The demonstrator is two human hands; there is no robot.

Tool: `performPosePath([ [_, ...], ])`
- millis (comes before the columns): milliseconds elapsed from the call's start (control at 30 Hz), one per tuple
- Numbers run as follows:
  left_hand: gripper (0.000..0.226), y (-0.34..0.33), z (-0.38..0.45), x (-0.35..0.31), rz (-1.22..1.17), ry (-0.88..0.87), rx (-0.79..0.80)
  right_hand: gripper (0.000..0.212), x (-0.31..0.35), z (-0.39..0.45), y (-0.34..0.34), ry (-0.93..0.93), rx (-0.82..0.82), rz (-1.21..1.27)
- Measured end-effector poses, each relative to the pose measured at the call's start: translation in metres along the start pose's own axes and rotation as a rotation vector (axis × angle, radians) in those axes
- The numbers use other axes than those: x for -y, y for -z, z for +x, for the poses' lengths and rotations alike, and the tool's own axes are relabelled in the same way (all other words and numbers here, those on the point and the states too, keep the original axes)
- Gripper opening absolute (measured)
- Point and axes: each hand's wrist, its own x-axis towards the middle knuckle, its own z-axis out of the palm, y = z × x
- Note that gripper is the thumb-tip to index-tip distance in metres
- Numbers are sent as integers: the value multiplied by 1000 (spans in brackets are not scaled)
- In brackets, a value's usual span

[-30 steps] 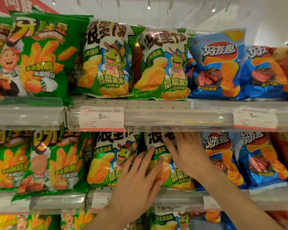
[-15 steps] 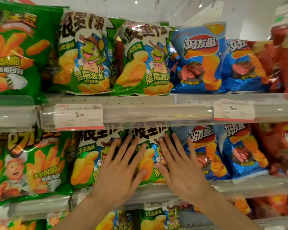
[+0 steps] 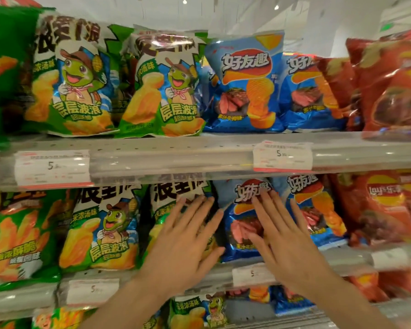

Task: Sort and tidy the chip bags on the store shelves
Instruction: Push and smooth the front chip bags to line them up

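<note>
Both hands flat on front bags, middle shelf.

Left hand [image 3: 184,243], fingers straight and spread, presses the green frog-print bag [image 3: 176,210]; right hand [image 3: 286,241], also flat with nothing clasped, lies on the blue steak-flavour bag [image 3: 242,224] just beside it. The two bags touch at their edges on the middle shelf [image 3: 356,257]. Handling, by judgement: air-puffed foil, very light, soft and springy under the palm, glossy film likely slippery, chips inside fragile, so push gently with flat palms, or take hold at the crimped top seam or the side edges, not squeeze the belly. Shelves serve as the containers: upper shelf [image 3: 176,150] carries green frog bags at left, blue at centre, red at right; the middle row repeats that order, with green fry-print bags [image 3: 17,243] at far left.
</note>
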Motion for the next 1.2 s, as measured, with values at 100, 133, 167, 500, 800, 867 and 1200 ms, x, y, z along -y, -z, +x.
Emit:
performPosePath([
  [100, 75, -6, 19, -17, 27, -44, 61, 69, -29, -11, 1, 6, 19, -76],
  [133, 77, -9, 24, -20, 32, -54, 78, 69, -35, -13, 1, 8, 25, -94],
  [167, 78, -12, 28, -21, 37, -62, 88, 70, -40, -15, 0, 10, 31, -106],
  [500, 86, -23, 40, -21, 31, -81, 99, 68, -43, -28, -20, -17, 114, -122],
  [800, 83, -27, 42, -16, 5, -93, 66, 64, -39, -28, -14, -27, 172, -100],
  [867, 81, -26, 40, -16, -8, -86, 60, 65, -39, -29, -12, -17, 180, -88],
  [1200, 88, -24, 58, -11, 2, -115, 69, 83, -61, 7, 12, 103, 138, -138],
])
